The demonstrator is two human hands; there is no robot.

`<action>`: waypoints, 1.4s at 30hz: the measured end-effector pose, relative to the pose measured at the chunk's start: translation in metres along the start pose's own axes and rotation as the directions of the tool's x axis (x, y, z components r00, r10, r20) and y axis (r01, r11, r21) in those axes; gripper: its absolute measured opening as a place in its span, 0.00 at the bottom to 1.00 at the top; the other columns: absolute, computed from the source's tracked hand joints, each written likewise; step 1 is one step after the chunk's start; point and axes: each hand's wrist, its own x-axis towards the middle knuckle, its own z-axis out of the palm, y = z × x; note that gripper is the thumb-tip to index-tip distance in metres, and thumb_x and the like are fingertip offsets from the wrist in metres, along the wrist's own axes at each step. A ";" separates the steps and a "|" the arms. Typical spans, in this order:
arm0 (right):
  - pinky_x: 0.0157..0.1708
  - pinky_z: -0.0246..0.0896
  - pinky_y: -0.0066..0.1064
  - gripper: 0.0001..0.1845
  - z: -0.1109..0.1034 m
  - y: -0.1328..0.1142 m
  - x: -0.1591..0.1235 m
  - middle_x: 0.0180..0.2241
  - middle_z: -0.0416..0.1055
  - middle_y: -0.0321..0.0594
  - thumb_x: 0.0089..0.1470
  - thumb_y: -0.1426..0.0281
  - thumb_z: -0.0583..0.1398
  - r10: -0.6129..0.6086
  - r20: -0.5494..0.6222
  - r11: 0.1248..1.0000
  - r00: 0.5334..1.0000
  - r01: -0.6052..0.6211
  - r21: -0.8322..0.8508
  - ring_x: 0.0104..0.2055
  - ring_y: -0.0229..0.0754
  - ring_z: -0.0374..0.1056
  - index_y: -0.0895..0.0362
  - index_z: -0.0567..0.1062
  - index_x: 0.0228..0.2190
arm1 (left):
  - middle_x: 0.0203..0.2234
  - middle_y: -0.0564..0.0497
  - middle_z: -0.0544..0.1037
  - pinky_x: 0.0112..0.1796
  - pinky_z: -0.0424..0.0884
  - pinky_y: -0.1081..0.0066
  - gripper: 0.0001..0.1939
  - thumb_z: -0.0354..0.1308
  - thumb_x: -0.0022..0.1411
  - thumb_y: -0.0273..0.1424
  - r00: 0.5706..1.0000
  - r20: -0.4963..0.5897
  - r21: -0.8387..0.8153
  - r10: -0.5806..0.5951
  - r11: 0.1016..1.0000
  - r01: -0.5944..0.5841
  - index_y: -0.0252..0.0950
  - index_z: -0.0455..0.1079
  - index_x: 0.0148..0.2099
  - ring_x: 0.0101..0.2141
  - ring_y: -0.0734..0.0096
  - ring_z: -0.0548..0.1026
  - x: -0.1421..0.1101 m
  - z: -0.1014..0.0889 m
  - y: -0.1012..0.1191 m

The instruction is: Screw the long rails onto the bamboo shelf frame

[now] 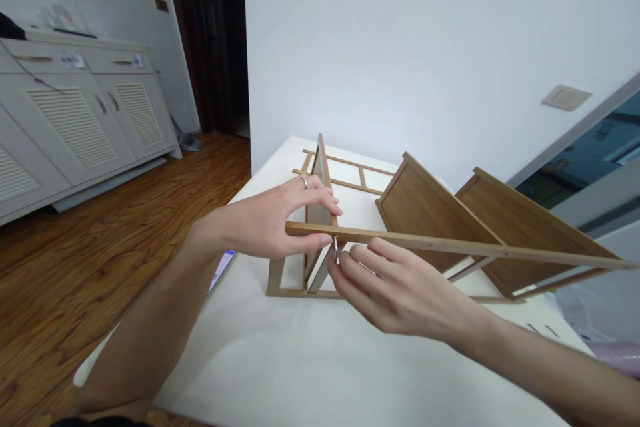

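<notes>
While the wooden frame [465, 249] stands on the white table [320, 353] near the wall [390, 67], the left hand [270, 217] grips its rail between thumb and fingers; the right hand [395, 287] pinches a small metal piece [336, 247] against it.

The wooden frame [400, 238] is a plain honey brown; its two panels to the right, the nearer panel [430, 213] and the farther panel [530, 223], show a darker brown with faint grain; beneath the frame, the table [310, 360] is plain creamy white; behind it, the wall [400, 67] is pale bluish white; left of it, the floor [150, 227] is reddish brown with dark wavy grain, and the cabinet [85, 113] is off-white with fine horizontal stripes on its doors.
</notes>
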 end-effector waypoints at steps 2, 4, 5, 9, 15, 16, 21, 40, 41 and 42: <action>0.33 0.58 0.36 0.15 -0.001 0.007 0.003 0.34 0.74 0.42 0.68 0.79 0.53 -0.065 -0.012 0.998 0.998 0.065 -0.010 0.34 0.40 0.65 0.62 0.79 0.37 | 0.55 0.45 0.75 0.63 0.64 0.60 0.18 0.60 0.71 0.42 1.000 0.002 -0.016 -0.002 1.000 0.002 0.40 0.71 0.58 0.59 0.59 0.71 0.001 -0.001 0.000; 0.37 0.57 0.36 0.17 -0.001 0.012 0.004 0.39 0.74 0.44 0.69 0.79 0.51 -0.124 -0.030 0.992 0.992 0.124 -0.011 0.38 0.40 0.64 0.62 0.80 0.38 | 0.54 0.45 0.75 0.63 0.64 0.60 0.17 0.56 0.74 0.43 1.000 0.006 -0.034 -0.017 0.999 0.017 0.40 0.72 0.57 0.58 0.60 0.71 0.002 -0.002 0.001; 0.38 0.58 0.36 0.18 -0.001 0.013 0.004 0.41 0.74 0.45 0.69 0.79 0.50 -0.150 -0.029 0.989 0.988 0.149 -0.013 0.40 0.41 0.65 0.62 0.80 0.40 | 0.53 0.45 0.75 0.62 0.64 0.60 0.16 0.52 0.76 0.43 1.000 0.012 -0.041 -0.027 0.999 0.028 0.40 0.72 0.56 0.57 0.61 0.71 0.003 -0.002 0.002; 0.43 0.57 0.37 0.19 0.001 0.015 0.003 0.43 0.73 0.49 0.69 0.78 0.49 -0.202 -0.020 0.979 0.979 0.202 -0.003 0.46 0.44 0.66 0.65 0.80 0.43 | 0.53 0.45 0.74 0.63 0.63 0.59 0.19 0.41 0.80 0.37 0.998 0.035 -0.044 -0.055 0.997 0.057 0.39 0.72 0.55 0.57 0.62 0.70 0.004 -0.002 0.005; 0.41 0.56 0.37 0.14 0.003 0.016 0.005 0.37 0.71 0.44 0.68 0.79 0.53 -0.191 -0.055 0.980 0.980 0.193 0.038 0.39 0.41 0.65 0.62 0.77 0.36 | 0.53 0.45 0.73 0.63 0.64 0.57 0.18 0.42 0.76 0.29 0.996 0.034 -0.009 -0.078 0.997 0.078 0.40 0.70 0.58 0.57 0.61 0.70 0.003 0.001 0.006; 0.40 0.55 0.36 0.14 0.003 0.016 0.006 0.36 0.71 0.43 0.68 0.79 0.52 -0.191 -0.051 0.980 0.980 0.193 0.041 0.38 0.41 0.64 0.61 0.77 0.36 | 0.53 0.45 0.73 0.64 0.64 0.57 0.18 0.42 0.75 0.29 0.997 0.031 -0.008 -0.077 0.997 0.078 0.40 0.70 0.58 0.57 0.61 0.70 0.002 0.001 0.006; 0.41 0.57 0.33 0.15 0.004 0.020 0.007 0.34 0.68 0.38 0.68 0.79 0.50 -0.209 -0.042 0.972 0.977 0.212 0.097 0.35 0.39 0.61 0.58 0.75 0.35 | 0.53 0.45 0.74 0.63 0.64 0.58 0.17 0.43 0.75 0.29 0.997 0.035 -0.001 -0.071 0.997 0.071 0.40 0.71 0.56 0.58 0.61 0.70 0.003 0.000 0.006; 0.28 0.48 0.35 0.10 0.022 -0.002 0.020 0.29 0.65 0.36 0.63 0.77 0.62 -0.017 -0.302 0.997 0.953 -0.005 -0.072 0.30 0.37 0.57 0.59 0.77 0.29 | 0.54 0.45 0.72 0.64 0.62 0.56 0.17 0.43 0.73 0.27 0.994 0.060 -0.011 -0.096 0.995 0.097 0.40 0.70 0.56 0.58 0.60 0.69 0.004 -0.001 0.008; 0.28 0.48 0.34 0.10 0.024 -0.003 0.022 0.27 0.65 0.35 0.63 0.77 0.63 0.007 -0.327 0.998 0.945 -0.027 -0.057 0.29 0.36 0.56 0.58 0.76 0.28 | 0.54 0.45 0.72 0.65 0.62 0.57 0.18 0.43 0.73 0.26 0.993 0.065 -0.012 -0.103 0.995 0.104 0.40 0.70 0.56 0.59 0.60 0.69 0.004 -0.001 0.008; 0.28 0.48 0.34 0.11 0.026 -0.003 0.024 0.26 0.63 0.34 0.63 0.76 0.64 0.034 -0.348 0.998 0.937 -0.052 -0.044 0.29 0.36 0.54 0.58 0.76 0.27 | 0.54 0.45 0.72 0.65 0.62 0.57 0.18 0.43 0.73 0.26 0.992 0.067 -0.014 -0.110 0.994 0.111 0.40 0.70 0.56 0.59 0.60 0.69 0.004 -0.001 0.008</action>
